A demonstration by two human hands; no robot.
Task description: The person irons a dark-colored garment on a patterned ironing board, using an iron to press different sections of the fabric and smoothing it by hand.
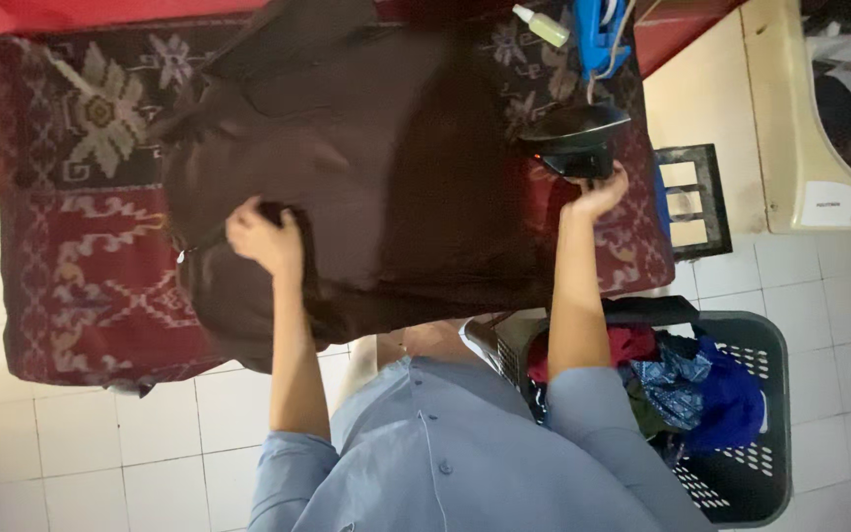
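Head cam looks down on a low desk (41, 335) covered w/ a dark red patterned cloth (91, 246), white geometric motifs on it. A dark brown garment (396, 167) lies spread across the middle of the cloth, its near edge hanging over the desk's near side toward the person.

Left hand (266, 236) is on the garment's left-centre part, fingers curled into the fabric, grip closed round a bunched fold of brown cloth. Right hand (598, 195) is at the garment's right edge, fingers wrapped on the near end of a black iron (575, 141); grip closed on it. The iron sits on the garment's right side, a small red light showing on its body. Frame is a bit blurred, so exact finger placement on the iron is hard to tell.

Far right on the desk: a small pale green bottle (542, 26) and a blue object (598, 34) w/ a cord, just beside each other, apart from the iron.

Floor is white tile. Near right of the person stands a dark plastic laundry basket (755, 473) holding red and blue clothes (701, 379). A small dark stool-like frame (691, 197) stands right of the desk; a white washing machine (829, 108) at far right. Person wears a light blue shirt (445, 443).
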